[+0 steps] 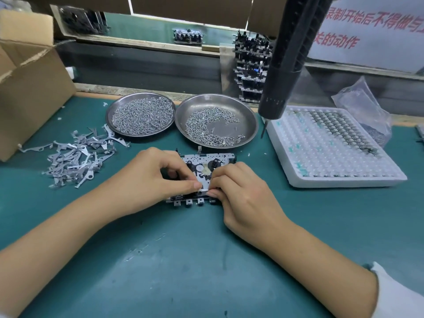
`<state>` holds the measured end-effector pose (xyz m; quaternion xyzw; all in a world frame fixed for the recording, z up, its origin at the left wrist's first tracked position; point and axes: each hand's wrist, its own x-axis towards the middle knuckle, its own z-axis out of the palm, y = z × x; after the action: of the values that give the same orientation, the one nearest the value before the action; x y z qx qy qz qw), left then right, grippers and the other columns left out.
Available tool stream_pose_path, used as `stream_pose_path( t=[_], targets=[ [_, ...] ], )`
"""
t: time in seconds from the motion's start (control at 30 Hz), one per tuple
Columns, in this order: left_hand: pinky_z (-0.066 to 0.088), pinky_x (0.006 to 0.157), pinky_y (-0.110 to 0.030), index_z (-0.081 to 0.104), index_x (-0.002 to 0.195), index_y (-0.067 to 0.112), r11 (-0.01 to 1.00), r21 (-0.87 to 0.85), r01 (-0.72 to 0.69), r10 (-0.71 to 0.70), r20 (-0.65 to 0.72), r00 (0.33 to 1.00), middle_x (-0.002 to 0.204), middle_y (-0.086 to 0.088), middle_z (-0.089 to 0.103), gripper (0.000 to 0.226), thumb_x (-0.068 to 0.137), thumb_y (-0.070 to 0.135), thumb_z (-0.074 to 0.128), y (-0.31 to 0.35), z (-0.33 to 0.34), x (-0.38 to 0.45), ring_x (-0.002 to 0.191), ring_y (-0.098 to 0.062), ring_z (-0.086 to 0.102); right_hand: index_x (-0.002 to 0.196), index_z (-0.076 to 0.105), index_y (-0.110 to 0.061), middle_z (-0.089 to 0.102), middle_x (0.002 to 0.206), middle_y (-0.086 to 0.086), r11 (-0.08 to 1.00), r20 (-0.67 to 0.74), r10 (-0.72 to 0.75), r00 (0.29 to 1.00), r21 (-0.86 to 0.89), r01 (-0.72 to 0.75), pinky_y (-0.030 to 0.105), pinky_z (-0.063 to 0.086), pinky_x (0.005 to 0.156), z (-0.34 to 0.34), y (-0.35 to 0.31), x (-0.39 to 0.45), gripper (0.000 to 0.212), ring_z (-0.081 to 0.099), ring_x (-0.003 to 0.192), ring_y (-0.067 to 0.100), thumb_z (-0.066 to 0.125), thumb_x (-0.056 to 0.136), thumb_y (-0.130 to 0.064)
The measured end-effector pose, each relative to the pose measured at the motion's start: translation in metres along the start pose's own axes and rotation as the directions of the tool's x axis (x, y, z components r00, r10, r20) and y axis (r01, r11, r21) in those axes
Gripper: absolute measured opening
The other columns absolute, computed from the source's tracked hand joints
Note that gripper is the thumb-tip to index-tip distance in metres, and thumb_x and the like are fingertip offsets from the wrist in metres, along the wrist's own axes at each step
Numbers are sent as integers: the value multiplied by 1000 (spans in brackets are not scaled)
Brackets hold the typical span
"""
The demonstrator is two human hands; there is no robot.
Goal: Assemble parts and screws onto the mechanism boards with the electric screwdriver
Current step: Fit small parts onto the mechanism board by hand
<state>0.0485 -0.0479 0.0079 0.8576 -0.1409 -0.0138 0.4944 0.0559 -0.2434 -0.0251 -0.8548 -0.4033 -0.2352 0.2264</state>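
Green counter [206,260] carries a metal board [207,167] at the frame's centre. Left hand [146,177] and right hand [238,193] both pinch at its near edge, fingers curled onto a small part there. Above it sit two steel dishes of screws [141,114] [216,121]. Grey levers [75,157] lie at left. At upper right the black screwdriver [286,56] hangs over a white tray [330,148].
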Motion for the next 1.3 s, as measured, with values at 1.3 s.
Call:
stream_pose_path(
  t=[1.3],
  targets=[
    [47,66,-35,78,71,29,1000,21,-12,11,61,998,78,-6,65,20,61,45,74,2,-3,1,72,-27,56,76,73,1,66,80,6,780,154,375,914,480,-401,37,45,82,-11,9,9,14,59,84,23,67,86,-6]
  ],
)
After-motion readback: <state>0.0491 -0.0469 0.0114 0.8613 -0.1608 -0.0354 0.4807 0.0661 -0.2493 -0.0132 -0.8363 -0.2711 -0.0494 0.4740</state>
